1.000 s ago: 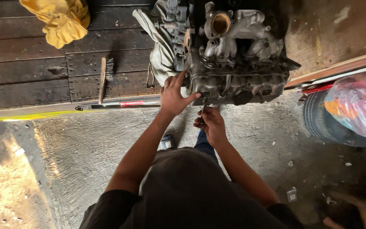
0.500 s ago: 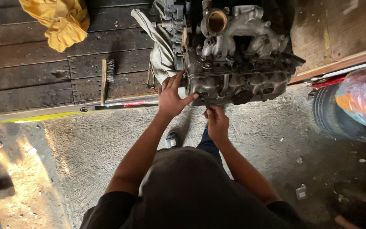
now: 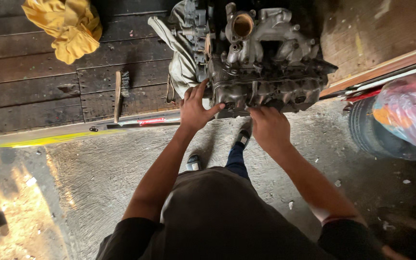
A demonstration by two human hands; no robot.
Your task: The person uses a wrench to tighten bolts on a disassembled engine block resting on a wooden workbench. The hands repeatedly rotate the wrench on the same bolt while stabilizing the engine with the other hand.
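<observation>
Grey cast-metal engine block (image 3: pixel 266 62) sits on the dark wooden platform (image 3: pixel 39 91), at its front edge, right above the concrete floor (image 3: pixel 97 173). Everything below is placed against that engine.

Your left hand (image 3: pixel 194 110) is flat on the engine's lower left corner, fingers spread, thumb pointing right along the bottom edge. Grip is apart, palm pressing, not closed on anything.

Your right hand (image 3: pixel 269 126) is at the engine's bottom edge, about mid-width, fingertips tucked up under the casting. Fingers are curled, but you cannot tell from this view whether the grip is clamped on a part or just resting; fingertips are hidden.

Round open port (image 3: pixel 242 25) is at the top of the engine, facing up.

Pale cloth (image 3: pixel 181 58) is bunched against the engine's left side, touching it.

Wire brush (image 3: pixel 120 94) with a wooden handle lies on the planks, well left of the engine.

Yellow cloth (image 3: pixel 66 26) is heaped far left and above the engine.

Tyre (image 3: pixel 376 135) lies right of the engine on the floor, with a pink translucent plastic bag (image 3: pixel 408 108) on top of it.

Your shoe (image 3: pixel 242 138) is on the floor just below the engine, between your hands.
</observation>
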